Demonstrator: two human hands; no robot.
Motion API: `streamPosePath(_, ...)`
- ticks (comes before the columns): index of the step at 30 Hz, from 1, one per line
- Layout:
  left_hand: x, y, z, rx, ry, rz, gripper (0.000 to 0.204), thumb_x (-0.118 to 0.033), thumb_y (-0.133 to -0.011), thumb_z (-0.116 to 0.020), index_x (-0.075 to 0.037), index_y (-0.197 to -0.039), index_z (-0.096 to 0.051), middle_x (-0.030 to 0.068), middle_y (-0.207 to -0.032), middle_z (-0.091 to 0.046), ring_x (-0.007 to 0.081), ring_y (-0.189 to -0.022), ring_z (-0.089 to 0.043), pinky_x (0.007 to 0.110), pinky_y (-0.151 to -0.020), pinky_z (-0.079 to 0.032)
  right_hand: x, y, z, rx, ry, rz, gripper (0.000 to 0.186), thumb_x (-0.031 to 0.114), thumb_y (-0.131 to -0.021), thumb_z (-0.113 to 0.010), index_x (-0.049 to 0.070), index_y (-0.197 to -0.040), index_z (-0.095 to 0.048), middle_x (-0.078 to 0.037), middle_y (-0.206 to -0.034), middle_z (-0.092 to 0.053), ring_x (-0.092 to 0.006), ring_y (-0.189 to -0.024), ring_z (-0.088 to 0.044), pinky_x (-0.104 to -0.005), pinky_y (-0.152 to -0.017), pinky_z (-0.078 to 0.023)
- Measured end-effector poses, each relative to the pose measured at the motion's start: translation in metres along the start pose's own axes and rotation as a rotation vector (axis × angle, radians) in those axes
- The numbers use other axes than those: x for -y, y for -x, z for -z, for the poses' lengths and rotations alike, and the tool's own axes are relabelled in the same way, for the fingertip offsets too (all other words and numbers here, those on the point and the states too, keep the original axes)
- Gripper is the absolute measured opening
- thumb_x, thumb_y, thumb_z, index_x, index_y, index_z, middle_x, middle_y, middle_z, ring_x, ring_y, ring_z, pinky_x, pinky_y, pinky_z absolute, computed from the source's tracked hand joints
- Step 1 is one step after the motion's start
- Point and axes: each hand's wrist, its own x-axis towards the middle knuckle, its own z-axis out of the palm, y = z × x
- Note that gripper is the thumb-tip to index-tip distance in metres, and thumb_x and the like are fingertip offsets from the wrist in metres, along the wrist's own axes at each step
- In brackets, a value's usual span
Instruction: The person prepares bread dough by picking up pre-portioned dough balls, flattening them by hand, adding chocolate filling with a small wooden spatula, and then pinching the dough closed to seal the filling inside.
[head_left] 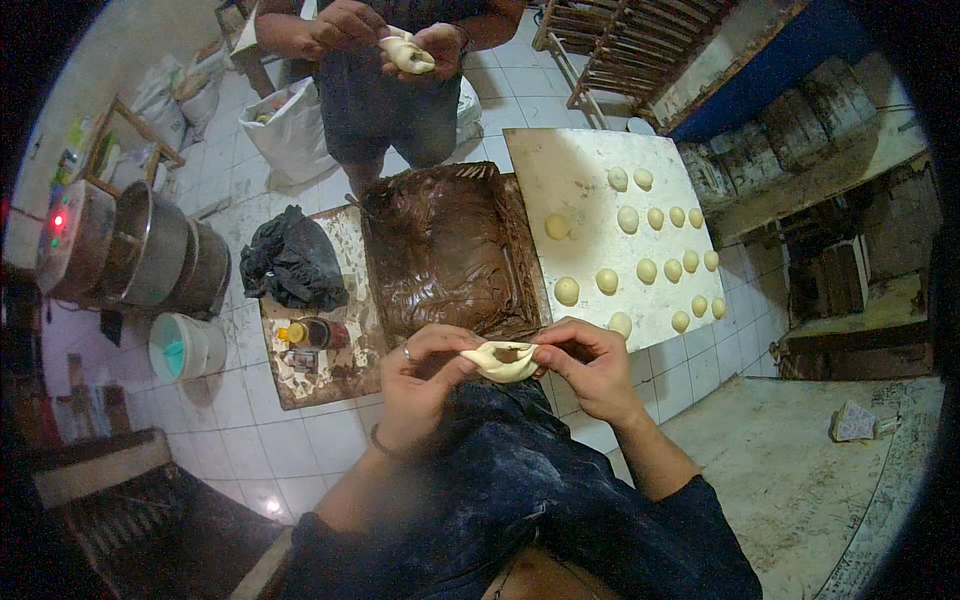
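Observation:
Between my two hands hangs a pale piece of dough (503,363), curved like a small pouch with a dark opening along its top. My left hand (425,375), with a ring on one finger, pinches its left end. The right end is gripped by the thumb and fingers of my right hand (588,368). Just beyond is a wide tray of dark brown paste (440,255), glossy and smeared. To its right, several round dough balls (627,220) sit spaced apart on a pale board (580,160).
Across from me a co-worker's hands (385,45) hold another dough piece (408,52). Left of the tray lie a black plastic bag (293,258) and a small bottle (325,333). Metal pots (150,245) and a white bucket (190,347) stand further left. Wooden racks (630,45) are at the back.

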Motion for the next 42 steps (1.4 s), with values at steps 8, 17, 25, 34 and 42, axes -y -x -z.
streamPosePath(8, -0.021, -0.007, -0.003, 0.173, -0.401, -0.057, 0.012, -0.001, -0.087, -0.071, 0.001, -0.099, -0.072, 0.0140, -0.106, -0.072, 0.0240, -0.103, -0.068, 0.036, -0.093, -0.052, 0.011, 0.001, 0.016, 0.064, 0.280, 0.227, 0.015, 0.009, -0.086, -0.078, 0.003, -0.099, -0.075, -0.007, -0.104, -0.068, -0.0160, -0.095, -0.064, -0.0309, -0.085, -0.051)
streamPosePath(17, -0.036, -0.012, -0.011, 0.275, -0.271, -0.020, 0.027, -0.008, -0.082, -0.079, -0.006, -0.109, -0.076, 0.0141, -0.117, -0.071, 0.0263, -0.108, -0.068, 0.037, -0.094, -0.053, 0.020, -0.003, 0.007, 0.148, 0.038, -0.122, 0.023, 0.009, -0.083, -0.080, 0.002, -0.104, -0.074, -0.007, -0.103, -0.068, -0.0139, -0.095, -0.064, -0.0284, -0.083, -0.050)
streamPosePath(25, -0.009, -0.004, -0.015, 0.020, -0.549, -0.196, 0.018, -0.002, -0.076, -0.083, -0.003, -0.094, -0.078, 0.0113, -0.098, -0.073, 0.0207, -0.091, -0.069, 0.032, -0.081, -0.055, 0.019, 0.002, -0.011, -0.022, 0.338, 0.172, 0.018, 0.009, -0.084, -0.079, 0.001, -0.100, -0.076, -0.011, -0.095, -0.071, -0.0198, -0.089, -0.068, -0.0298, -0.080, -0.053)
streamPosePath(34, -0.023, -0.006, -0.017, 0.219, -0.219, 0.184, 0.087, -0.015, -0.070, -0.092, -0.008, -0.145, -0.048, 0.0089, -0.135, -0.053, 0.0183, -0.112, -0.057, 0.031, -0.093, -0.049, 0.027, 0.001, 0.004, 0.174, 0.443, 0.300, 0.018, 0.005, -0.084, -0.076, 0.005, -0.102, -0.076, -0.011, -0.099, -0.071, -0.0243, -0.093, -0.068, -0.0338, -0.081, -0.054)
streamPosePath(42, -0.008, -0.015, -0.025, 0.325, -0.525, 0.200, 0.036, -0.012, -0.080, -0.077, -0.003, -0.111, -0.063, 0.0152, -0.101, -0.070, 0.0279, -0.093, -0.070, 0.038, -0.083, -0.053, 0.025, -0.004, -0.015, 0.207, 0.482, 0.392, 0.028, 0.006, -0.083, -0.077, 0.008, -0.111, -0.073, -0.012, -0.103, -0.070, -0.0273, -0.093, -0.065, -0.0370, -0.083, -0.053)
